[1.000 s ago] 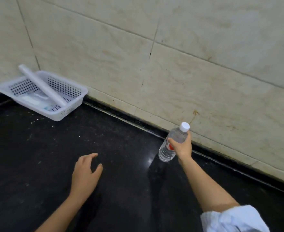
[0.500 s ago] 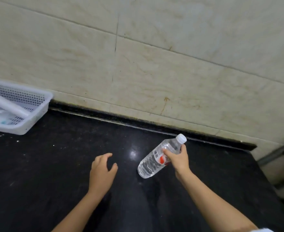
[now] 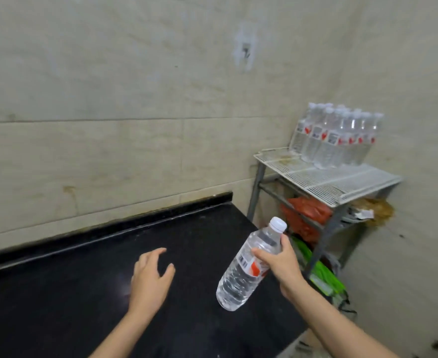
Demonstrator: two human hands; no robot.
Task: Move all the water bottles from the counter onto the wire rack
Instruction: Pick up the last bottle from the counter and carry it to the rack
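Your right hand (image 3: pixel 279 264) has a closed grip on one water bottle (image 3: pixel 241 277). The thumb lies across the near side at the top edge of the label, and the fingers wrap behind the body just below the shoulder. The bottle is held in the air, tilted, with its white cap up and to the right and its base down and to the left. It hangs over the right end of the black counter (image 3: pixel 57 306), touching neither the counter nor the rack.

Your left hand (image 3: pixel 150 277) holds nothing. Its fingers are spread and loosely curved, palm down over the counter (I cannot tell whether it touches the surface).

The wire rack (image 3: pixel 341 182) stands just beside the counter's right end, in the corner of the tiled walls. It has a white wire top shelf on a grey metal frame. A group of bottles (image 3: pixel 339 138) stands upright at the back of that shelf, packed close together against the wall. They have white caps and red-and-white labels, and blur prevents an exact count.

Below the shelf, inside the frame, lie a red bag (image 3: pixel 305 213) and some green packets (image 3: pixel 321 275). A small hook (image 3: pixel 246 51) is fixed to the wall above the counter.
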